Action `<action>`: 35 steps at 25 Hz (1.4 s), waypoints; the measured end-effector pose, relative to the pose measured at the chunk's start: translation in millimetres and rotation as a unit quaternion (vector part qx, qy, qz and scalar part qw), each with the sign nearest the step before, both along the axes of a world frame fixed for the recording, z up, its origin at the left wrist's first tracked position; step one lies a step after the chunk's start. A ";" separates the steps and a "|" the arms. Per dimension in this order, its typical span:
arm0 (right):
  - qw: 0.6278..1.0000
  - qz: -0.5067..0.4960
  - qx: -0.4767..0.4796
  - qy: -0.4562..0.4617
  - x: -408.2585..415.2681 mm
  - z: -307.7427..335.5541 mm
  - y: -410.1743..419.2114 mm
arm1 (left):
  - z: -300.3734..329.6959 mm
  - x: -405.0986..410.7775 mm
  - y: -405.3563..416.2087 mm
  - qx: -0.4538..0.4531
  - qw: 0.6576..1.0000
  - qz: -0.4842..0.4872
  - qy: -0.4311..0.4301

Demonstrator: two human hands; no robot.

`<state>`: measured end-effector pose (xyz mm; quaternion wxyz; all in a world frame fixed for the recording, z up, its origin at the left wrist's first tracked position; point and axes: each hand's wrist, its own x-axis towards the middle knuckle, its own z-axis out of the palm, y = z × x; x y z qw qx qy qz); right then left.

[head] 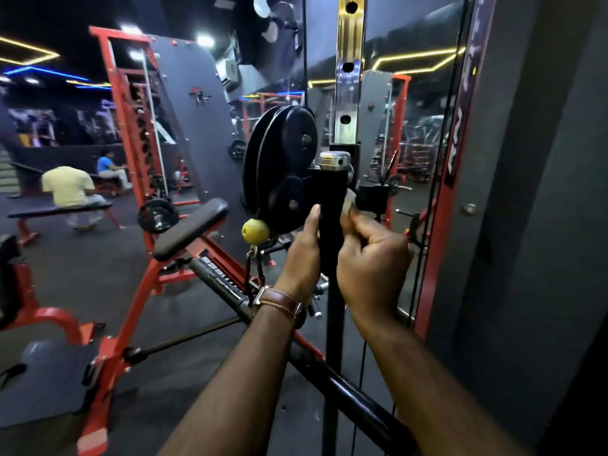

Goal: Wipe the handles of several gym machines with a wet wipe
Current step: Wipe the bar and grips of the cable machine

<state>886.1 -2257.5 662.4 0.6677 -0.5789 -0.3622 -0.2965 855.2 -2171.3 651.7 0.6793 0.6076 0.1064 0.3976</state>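
Wet wipe (pixel 349 201), limp and light, right of frame centre, pinched by right hand (pixel 371 255) against rigid black handle (pixel 332 205); left hand (pixel 304 255) grips the handle's left side.

Gym interior, dimly lit. The floor (pixel 98 268) is dark and matte. A black ceiling (pixel 59 14) carries angular yellow light strips (pixel 29 51) and blue light strips (pixel 49 72), plus bright spot lamps (pixel 204 40). At left stands a red steel frame (pixel 131 126) with a grey panel (pixel 194 120); before it, a red incline bench (pixel 189 228) with a black pad. A flat bench (pixel 59 210) at far left seats a person in a pale yellow shirt (pixel 67 185); a second person in blue (pixel 107 166) sits farther back. A mirror (pixel 418 126) at right reflects further equipment, beside a grey wall (pixel 543 192).
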 end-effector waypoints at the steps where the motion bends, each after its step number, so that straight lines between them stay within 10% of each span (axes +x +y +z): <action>1: 1.000 0.001 -0.003 0.009 0.3 0.7 -0.1 | 0.5 2.3 -0.3 -0.016 1.000 -0.005 0.007; 6: 0.997 -0.026 0.051 0.047 -8.4 37.2 14.1 | -9.1 4.6 7.7 -0.020 0.996 -0.084 -0.002; 9: 0.985 -0.153 -0.024 -0.080 -19.1 -6.9 4.7 | -11.3 2.6 11.8 -0.022 0.994 -0.105 0.012; 14: 0.857 -0.325 -0.204 -0.345 -15.4 -5.9 -16.4 | -9.1 -5.2 10.3 -0.053 0.986 -0.158 0.019; 24: 0.757 -0.377 -0.303 -0.439 -13.5 20.3 0.1 | -12.1 -9.4 15.8 -0.078 0.980 -0.183 0.014; 35: 0.799 -0.341 -0.352 -0.349 -30.2 12.6 3.9 | -8.6 -27.3 13.2 -0.073 0.965 -0.250 -0.004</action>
